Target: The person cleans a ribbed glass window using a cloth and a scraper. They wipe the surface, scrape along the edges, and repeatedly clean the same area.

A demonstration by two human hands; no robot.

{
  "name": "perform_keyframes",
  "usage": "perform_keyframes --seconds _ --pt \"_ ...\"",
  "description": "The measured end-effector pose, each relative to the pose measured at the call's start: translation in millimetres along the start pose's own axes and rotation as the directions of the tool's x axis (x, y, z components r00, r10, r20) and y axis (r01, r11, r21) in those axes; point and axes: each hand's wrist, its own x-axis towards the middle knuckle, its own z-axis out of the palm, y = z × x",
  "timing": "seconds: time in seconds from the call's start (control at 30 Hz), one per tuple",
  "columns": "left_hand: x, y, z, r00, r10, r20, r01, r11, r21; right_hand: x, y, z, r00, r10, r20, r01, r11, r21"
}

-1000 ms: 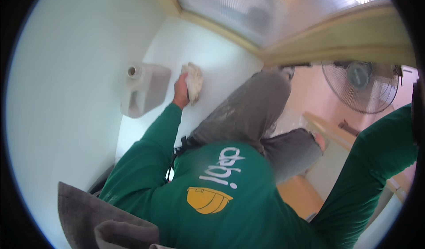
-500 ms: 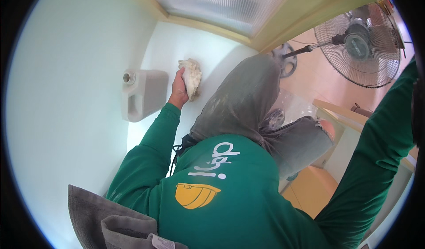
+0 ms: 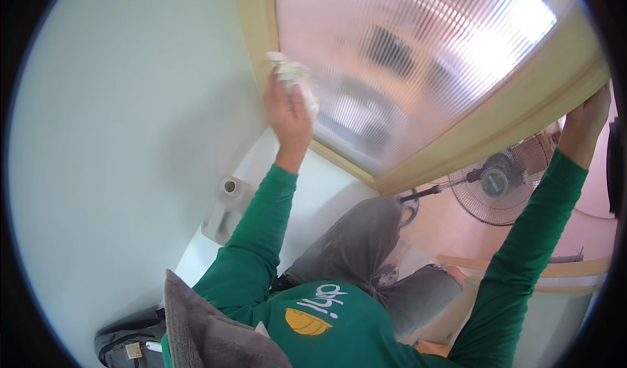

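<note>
My left hand (image 3: 287, 116) is raised and closed round a crumpled off-white rag (image 3: 299, 88). The rag is at the lower left of a ribbed translucent panel (image 3: 418, 61), beside the pale yellow wooden frame (image 3: 256, 25); I cannot tell whether it presses on the surface. Over at the right, my right hand (image 3: 590, 106) grips the outer edge of the same frame, its fingers partly hidden. Below my left hand, a white plastic jug (image 3: 228, 208) without a cap stands on a white surface, partly covered by my left forearm.
A pale wall (image 3: 130, 106) rises close on the left. Beyond the frame, a standing fan (image 3: 494, 182) stands on the right. A dark bag (image 3: 130, 342) lies at the lower left, near a grey towel (image 3: 209, 325). My bent knees fill the middle.
My left hand has lifted the rag from the low white surface up to the panel's frame. The view has tilted up, and my right hand has come into sight on the frame's edge.
</note>
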Motion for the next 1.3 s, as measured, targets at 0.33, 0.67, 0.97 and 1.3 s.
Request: perform_keyframes --seconds 0.33,0.67,0.97,1.3 --pt "43 -16 45 0.989 0.145 -0.042 -0.142 0.988 0.059 -9 -43 31 0.800 0.571 -0.184 -0.368 0.709 0.602" --pt "14 -34 47 0.996 0.031 -0.086 -0.024 0.997 0.080 -37 -57 26 0.949 -0.271 0.158 0.313 0.849 -0.426" --pt "121 43 34 0.972 0.215 -0.096 -0.217 0.976 -0.007 -95 -112 28 0.786 0.398 -0.473 -0.175 0.877 0.448" --pt "-56 -70 22 0.849 -0.407 0.339 0.473 0.870 -0.140 -201 -167 90 0.966 0.254 -0.042 -0.246 0.958 0.146"
